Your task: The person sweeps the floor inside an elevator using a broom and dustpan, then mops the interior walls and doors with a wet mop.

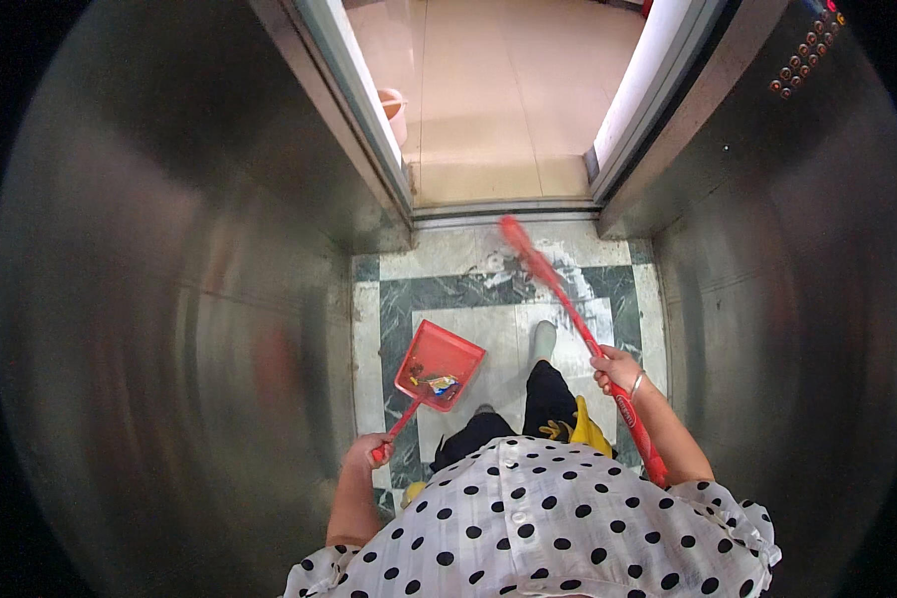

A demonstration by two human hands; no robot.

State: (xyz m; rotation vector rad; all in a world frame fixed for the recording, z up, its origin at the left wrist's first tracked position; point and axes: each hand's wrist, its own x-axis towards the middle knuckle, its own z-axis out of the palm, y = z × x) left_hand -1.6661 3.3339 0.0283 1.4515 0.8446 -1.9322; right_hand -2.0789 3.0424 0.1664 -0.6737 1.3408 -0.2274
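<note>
My left hand (371, 451) is closed round the short handle of a red plastic dustpan (442, 351). Crumpled wrappers and dark bits of dirt (439, 384) lie in the pan near its handle end. In my right hand (616, 368) is the long red handle of a broom (532, 258), which slants forward and left. The broom's far end, somewhat blurred, is over the white and green tiled floor near the door sill. Whitish wet-looking smears (579, 282) show on the floor beside it.
Metal elevator walls (269, 299) rise on both sides. The door stands open onto a tiled floor (486, 90) with a pink bucket (393, 116) at its left. A button panel (806, 56) is at upper right. Yellow gloves (589, 427) hang by my right leg.
</note>
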